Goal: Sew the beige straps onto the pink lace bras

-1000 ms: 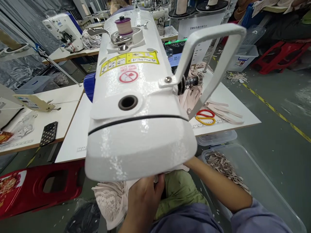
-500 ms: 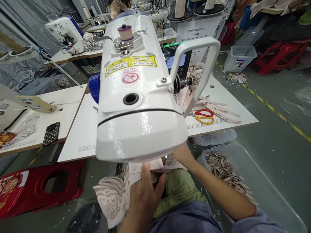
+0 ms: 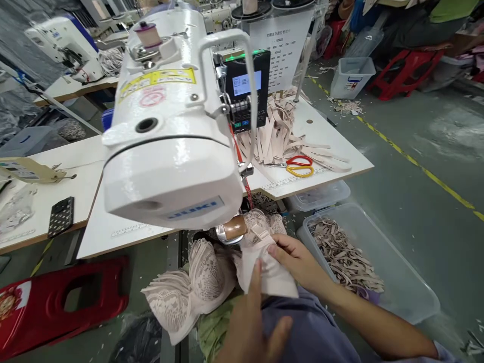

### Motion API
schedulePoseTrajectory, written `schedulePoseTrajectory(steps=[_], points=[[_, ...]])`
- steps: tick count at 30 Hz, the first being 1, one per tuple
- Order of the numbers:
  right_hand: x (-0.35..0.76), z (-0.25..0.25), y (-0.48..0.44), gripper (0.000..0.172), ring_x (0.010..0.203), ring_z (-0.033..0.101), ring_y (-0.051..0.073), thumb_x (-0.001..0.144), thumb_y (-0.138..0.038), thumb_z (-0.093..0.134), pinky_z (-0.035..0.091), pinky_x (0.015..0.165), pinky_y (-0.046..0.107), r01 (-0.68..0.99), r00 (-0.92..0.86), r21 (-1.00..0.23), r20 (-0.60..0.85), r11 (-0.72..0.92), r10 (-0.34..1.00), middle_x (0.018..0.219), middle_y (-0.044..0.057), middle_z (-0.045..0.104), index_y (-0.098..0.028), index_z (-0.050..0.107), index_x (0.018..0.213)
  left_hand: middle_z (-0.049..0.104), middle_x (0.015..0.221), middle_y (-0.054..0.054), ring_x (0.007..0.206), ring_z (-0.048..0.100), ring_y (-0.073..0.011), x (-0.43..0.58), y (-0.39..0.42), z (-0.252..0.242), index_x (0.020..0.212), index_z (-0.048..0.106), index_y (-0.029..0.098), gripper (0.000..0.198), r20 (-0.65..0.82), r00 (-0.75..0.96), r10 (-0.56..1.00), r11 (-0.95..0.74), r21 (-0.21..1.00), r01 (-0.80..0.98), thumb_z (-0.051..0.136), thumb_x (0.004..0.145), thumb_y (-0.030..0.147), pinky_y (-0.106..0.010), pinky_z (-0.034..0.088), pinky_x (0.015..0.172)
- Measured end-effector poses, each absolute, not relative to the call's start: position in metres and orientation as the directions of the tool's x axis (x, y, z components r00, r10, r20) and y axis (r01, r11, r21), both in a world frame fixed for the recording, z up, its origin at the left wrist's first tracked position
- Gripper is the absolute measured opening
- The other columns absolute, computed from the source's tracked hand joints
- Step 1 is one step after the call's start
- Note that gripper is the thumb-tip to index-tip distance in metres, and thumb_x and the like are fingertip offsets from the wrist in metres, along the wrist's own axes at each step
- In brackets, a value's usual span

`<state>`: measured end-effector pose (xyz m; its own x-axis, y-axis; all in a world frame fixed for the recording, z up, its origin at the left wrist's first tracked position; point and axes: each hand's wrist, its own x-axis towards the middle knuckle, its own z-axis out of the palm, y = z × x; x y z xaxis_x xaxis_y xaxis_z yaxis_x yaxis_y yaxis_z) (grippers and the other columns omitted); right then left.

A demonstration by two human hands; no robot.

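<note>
Two hands on the pale cloth (image 3: 278, 285): your right hand (image 3: 298, 261) pinches its top edge, while your left hand (image 3: 252, 322) lies open, one finger pressing it flat. It sits just below the sewing machine (image 3: 170, 166), long side seemingly running toward you, with the right hand nearer the machine.

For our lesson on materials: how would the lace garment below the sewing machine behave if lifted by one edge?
Probably floppy: the lace garment sags in soft folds and droops downward. It is likely light, being thin and openwork. It might snag rather than slip, given its holes and scalloped edge.
</note>
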<state>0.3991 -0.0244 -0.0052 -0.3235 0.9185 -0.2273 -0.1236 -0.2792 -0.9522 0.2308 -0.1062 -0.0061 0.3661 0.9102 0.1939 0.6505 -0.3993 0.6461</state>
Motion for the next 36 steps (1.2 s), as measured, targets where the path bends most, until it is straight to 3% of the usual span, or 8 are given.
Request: schedulePoseTrajectory(steps=[2,4,7,11,14,16,21,36], points=[[0.403,-0.002,-0.024,0.05,0.065,0.046,0.011,0.079,-0.066,0.065,0.037,0.059,0.023,-0.164,-0.414,-0.899,-0.31,-0.405,0.856,0.074,-0.001,0.055,-0.017,0.065,0.085,0.078,0.097,-0.007,0.082,0.075,-0.0195,0.216,-0.096,0.013,0.147,0.038,0.024,0.049,0.203,0.379,0.903,-0.403,0.707,0.581,0.045,0.099,0.026,-0.025,0.059,0.065],[0.404,0.002,-0.021,0.054,0.06,0.041,0.009,0.078,-0.069,0.064,0.032,0.055,0.022,-0.148,-0.537,-0.878,-0.315,-0.455,0.783,0.069,-0.003,0.05,-0.016,0.063,0.083,0.073,0.116,-0.011,0.108,0.069,-0.0235,0.207,-0.083,0.027,0.142,0.044,0.023,0.044,0.296,0.369,0.881,-0.467,0.669,0.578,0.044,0.098,0.02,-0.034,0.058,0.086],[0.404,0.011,-0.015,0.049,0.063,0.045,0.011,0.09,-0.063,0.053,0.034,0.059,0.023,0.024,-0.706,-0.972,-0.183,-0.235,0.684,0.069,-0.002,0.052,-0.016,0.061,0.079,0.068,0.121,-0.018,0.122,0.058,-0.0322,0.206,-0.064,0.033,0.125,0.059,0.014,0.035,0.27,0.426,0.864,-0.494,0.621,0.609,0.045,0.096,0.024,-0.05,0.045,0.103],[0.401,0.014,-0.012,0.029,0.065,0.05,0.015,0.098,-0.025,0.044,0.03,0.059,0.027,0.463,-0.754,-0.753,-0.059,0.466,0.654,0.072,0.003,0.06,-0.015,0.063,0.079,0.062,0.06,-0.008,0.073,0.064,-0.0259,0.21,-0.042,0.013,0.065,0.059,0.02,0.033,-0.239,0.269,0.933,0.085,0.873,0.481,0.052,0.091,0.04,-0.043,0.05,0.083],[0.398,-0.004,-0.014,0.024,0.063,0.05,0.017,0.096,-0.014,0.044,0.028,0.059,0.03,0.598,-0.71,-0.395,0.143,0.698,0.689,0.07,0.005,0.061,-0.015,0.066,0.085,0.056,0.052,-0.004,0.06,0.06,-0.0222,0.208,-0.032,-0.004,0.063,0.055,0.022,0.043,-0.511,0.331,0.793,0.471,0.859,0.2,0.052,0.085,0.058,-0.036,0.049,0.067],[0.397,-0.018,-0.014,0.025,0.065,0.052,0.018,0.098,-0.017,0.043,0.032,0.061,0.031,0.597,-0.681,-0.331,0.273,0.731,0.68,0.069,0.005,0.062,-0.016,0.068,0.091,0.057,0.055,-0.003,0.056,0.058,-0.0201,0.207,-0.03,-0.01,0.069,0.056,0.021,0.049,-0.524,0.37,0.767,0.525,0.844,0.106,0.051,0.081,0.067,-0.033,0.048,0.06],[0.397,-0.024,-0.014,0.021,0.093,0.061,0.023,0.094,-0.028,0.053,0.047,0.082,0.037,0.583,-0.447,-0.532,0.421,0.614,0.789,0.099,0.009,0.068,-0.022,0.067,0.109,0.054,0.061,0.001,0.054,0.046,-0.0108,0.206,-0.039,-0.009,0.071,0.058,0.018,0.047,-0.495,0.295,0.818,0.535,0.842,-0.07,0.062,0.077,0.064,-0.023,0.037,0.054],[0.373,-0.021,-0.026,0.025,0.073,0.069,0.017,0.098,-0.026,0.052,0.056,0.067,0.03,0.445,-0.415,-0.634,0.48,0.632,0.773,0.083,0.005,0.076,-0.027,0.077,0.092,0.048,0.056,0.002,0.055,0.043,-0.0129,0.214,-0.04,0.01,0.061,0.049,0.021,0.04,-0.266,0.071,0.961,0.24,0.937,0.254,0.049,0.086,0.051,-0.025,0.033,0.053]])
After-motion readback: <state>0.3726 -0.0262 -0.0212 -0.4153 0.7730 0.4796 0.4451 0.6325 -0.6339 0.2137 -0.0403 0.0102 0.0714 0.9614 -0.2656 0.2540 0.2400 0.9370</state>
